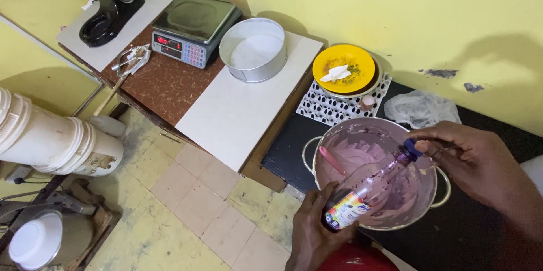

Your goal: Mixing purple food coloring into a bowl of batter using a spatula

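Observation:
My left hand point(317, 223) grips the base of a clear plastic bottle point(370, 186) with a colourful label, held tilted over a metal pot point(322, 141). My right hand point(464, 155) has its fingers on the bottle's blue cap point(412, 149). The pot holds pinkish-purple batter point(362, 155) with a pink spatula point(332, 160) resting in it. The pot stands on a black countertop point(288, 155).
A round metal cake tin point(253, 50) sits on a white board point(237, 112) beside a digital scale point(192, 28). A yellow plate point(345, 68) rests on an egg tray point(334, 107). A black mixer point(107, 2), white buckets point(51, 141) and a crumpled plastic bag point(421, 110) are nearby.

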